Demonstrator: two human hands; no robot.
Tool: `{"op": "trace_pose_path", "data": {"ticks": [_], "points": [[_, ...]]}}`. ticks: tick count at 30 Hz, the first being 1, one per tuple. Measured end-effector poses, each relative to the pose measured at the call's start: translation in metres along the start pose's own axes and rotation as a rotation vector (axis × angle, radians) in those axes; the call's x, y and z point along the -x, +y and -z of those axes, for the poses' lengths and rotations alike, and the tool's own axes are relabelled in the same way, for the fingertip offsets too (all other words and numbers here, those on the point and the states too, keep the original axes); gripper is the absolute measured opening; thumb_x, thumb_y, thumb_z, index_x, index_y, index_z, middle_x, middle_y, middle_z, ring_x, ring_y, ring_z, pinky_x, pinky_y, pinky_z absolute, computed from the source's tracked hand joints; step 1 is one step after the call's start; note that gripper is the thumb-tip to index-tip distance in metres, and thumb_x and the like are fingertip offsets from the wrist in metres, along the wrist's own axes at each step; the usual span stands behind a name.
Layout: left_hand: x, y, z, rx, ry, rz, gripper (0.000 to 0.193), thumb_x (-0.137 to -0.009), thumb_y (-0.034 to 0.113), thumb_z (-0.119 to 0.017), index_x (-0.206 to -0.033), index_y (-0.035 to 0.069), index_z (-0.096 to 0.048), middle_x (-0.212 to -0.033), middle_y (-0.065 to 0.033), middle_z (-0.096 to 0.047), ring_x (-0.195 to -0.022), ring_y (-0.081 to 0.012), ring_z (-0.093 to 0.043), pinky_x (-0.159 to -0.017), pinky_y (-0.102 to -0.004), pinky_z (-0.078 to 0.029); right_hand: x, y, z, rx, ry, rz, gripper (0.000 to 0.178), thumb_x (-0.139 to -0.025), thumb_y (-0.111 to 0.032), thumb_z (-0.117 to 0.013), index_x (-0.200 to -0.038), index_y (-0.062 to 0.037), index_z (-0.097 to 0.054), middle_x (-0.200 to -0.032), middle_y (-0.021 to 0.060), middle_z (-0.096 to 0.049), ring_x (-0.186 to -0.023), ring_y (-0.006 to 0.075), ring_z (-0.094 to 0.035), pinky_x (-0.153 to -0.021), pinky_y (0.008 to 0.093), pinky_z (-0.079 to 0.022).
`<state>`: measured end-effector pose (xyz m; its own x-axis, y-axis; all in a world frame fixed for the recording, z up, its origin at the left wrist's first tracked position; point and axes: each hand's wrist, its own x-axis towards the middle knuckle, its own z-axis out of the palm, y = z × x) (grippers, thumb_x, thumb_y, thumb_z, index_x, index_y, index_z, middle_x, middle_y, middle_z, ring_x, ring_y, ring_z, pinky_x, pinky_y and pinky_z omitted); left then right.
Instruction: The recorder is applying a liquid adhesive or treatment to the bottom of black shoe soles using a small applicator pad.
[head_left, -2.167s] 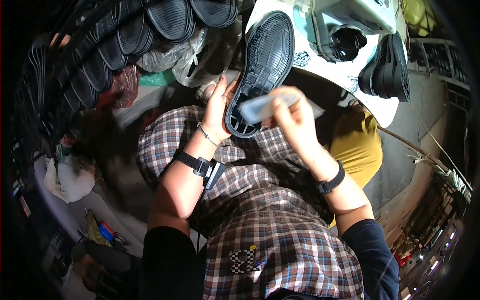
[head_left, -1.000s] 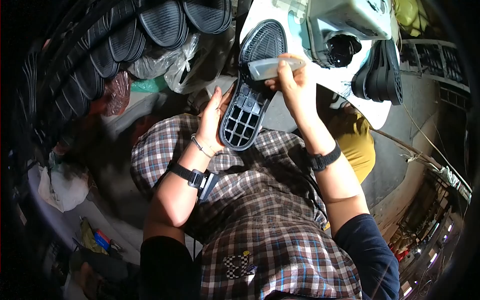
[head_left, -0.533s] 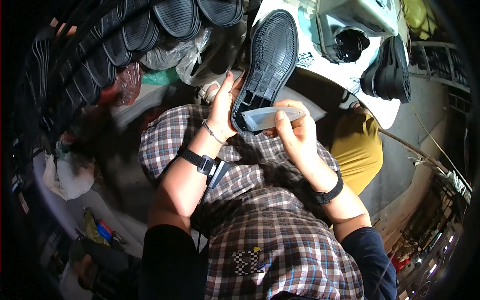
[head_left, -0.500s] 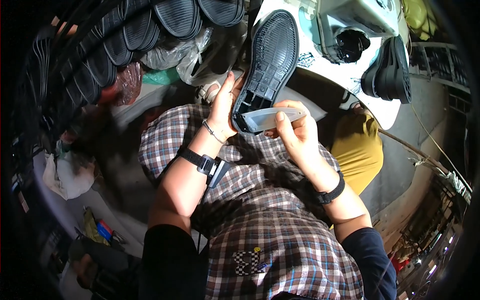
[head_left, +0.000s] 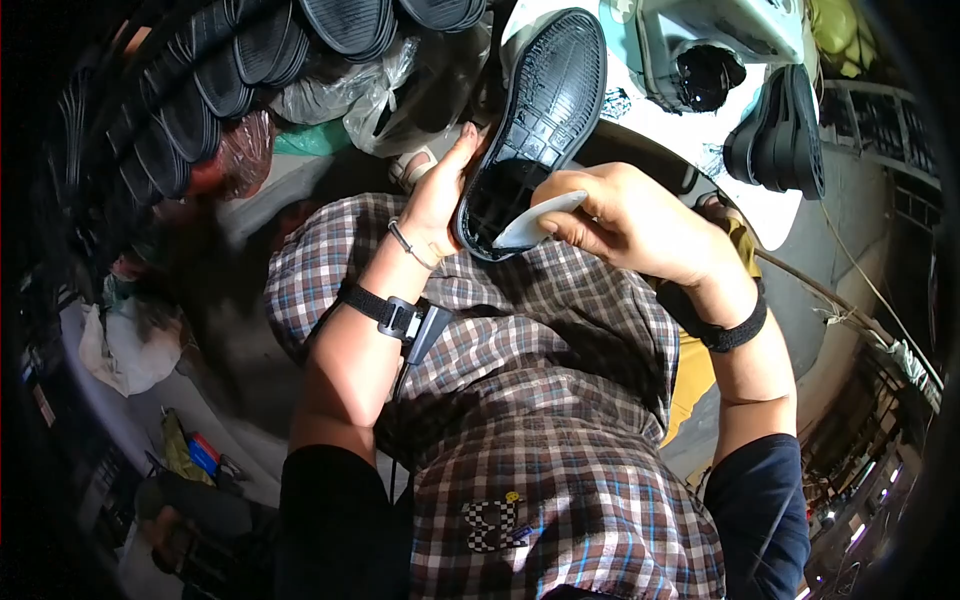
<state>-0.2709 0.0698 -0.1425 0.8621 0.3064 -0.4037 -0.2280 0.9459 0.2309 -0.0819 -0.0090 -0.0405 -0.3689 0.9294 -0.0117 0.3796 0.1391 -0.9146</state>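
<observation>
At upper centre, a black shoe sole [head_left: 548, 105] grasped by the left hand [head_left: 437, 203] could be smeared unevenly if the pale scraper [head_left: 530, 225] pinched by the right hand [head_left: 645, 222] slips.

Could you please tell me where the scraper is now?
In the head view, the scraper is just right of centre, in the right hand, its left tip at the near end of the sole.

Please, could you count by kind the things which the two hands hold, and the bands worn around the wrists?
Black ridged shoe sole: 1
Whitish thin flat scraper: 1
Black wide wrist straps: 2
Thin silver-coloured bracelet: 1
Total: 5
</observation>
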Motion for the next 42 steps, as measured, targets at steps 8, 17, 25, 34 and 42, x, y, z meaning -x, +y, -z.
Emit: {"op": "trace_pose_path", "data": {"ticks": [8,17,25,34,42], "points": [[-0.002,-0.001,0.008,0.207,0.019,0.030,0.053,-0.100,0.045,-0.037,-0.127,0.002,-0.052,-0.117,-0.0203,-0.063,-0.099,-0.0336,-0.066,-0.083,-0.0486,-0.057,0.000,-0.018,0.044,0.392,0.007,0.029,0.012,-0.085,-0.010,-0.063,-0.097,-0.0050,-0.063,-0.084,0.0129,-0.067,-0.077,0.0299,-0.066,-0.066,0.0352,-0.052],[0.015,-0.012,0.006,0.271,0.071,0.147,0.047,-0.099,0.035,-0.032,-0.124,0.001,-0.055,-0.117,-0.0216,-0.062,-0.101,-0.0398,-0.064,-0.089,-0.0593,-0.051,0.012,0.034,0.031,0.632,0.498,0.117,0.042,-0.068,0.014,-0.063,-0.105,-0.0064,-0.066,-0.102,0.0116,-0.067,-0.091,0.0299,-0.066,-0.078,0.0341,-0.054],[0.017,-0.015,0.000,0.310,0.033,0.111,0.047,-0.093,0.029,-0.035,-0.126,0.002,-0.052,-0.119,-0.0232,-0.061,-0.104,-0.0413,-0.062,-0.090,-0.0623,-0.049,-0.015,0.065,0.044,0.798,0.397,0.063,0.041,-0.072,0.005,-0.059,-0.110,-0.0090,-0.062,-0.110,0.0093,-0.064,-0.095,0.0296,-0.063,-0.080,0.0353,-0.053],[0.016,-0.019,0.005,0.280,0.115,0.146,0.052,-0.085,0.024,-0.035,-0.130,0.001,-0.048,-0.120,-0.0241,-0.060,-0.102,-0.0419,-0.063,-0.090,-0.0650,-0.047,-0.015,0.048,0.042,0.829,0.338,0.110,0.043,-0.067,0.007,-0.063,-0.108,-0.0058,-0.063,-0.106,0.0113,-0.065,-0.094,0.0315,-0.065,-0.079,0.0355,-0.055],[0.013,-0.021,0.009,0.262,0.077,0.164,0.059,-0.086,0.028,-0.033,-0.136,-0.002,-0.042,-0.128,-0.0270,-0.053,-0.106,-0.0429,-0.061,-0.091,-0.0630,-0.047,-0.019,0.058,0.051,0.878,0.379,0.086,0.041,-0.069,0.003,-0.063,-0.109,-0.0058,-0.062,-0.106,0.0108,-0.065,-0.093,0.0309,-0.064,-0.079,0.0360,-0.055]]}}
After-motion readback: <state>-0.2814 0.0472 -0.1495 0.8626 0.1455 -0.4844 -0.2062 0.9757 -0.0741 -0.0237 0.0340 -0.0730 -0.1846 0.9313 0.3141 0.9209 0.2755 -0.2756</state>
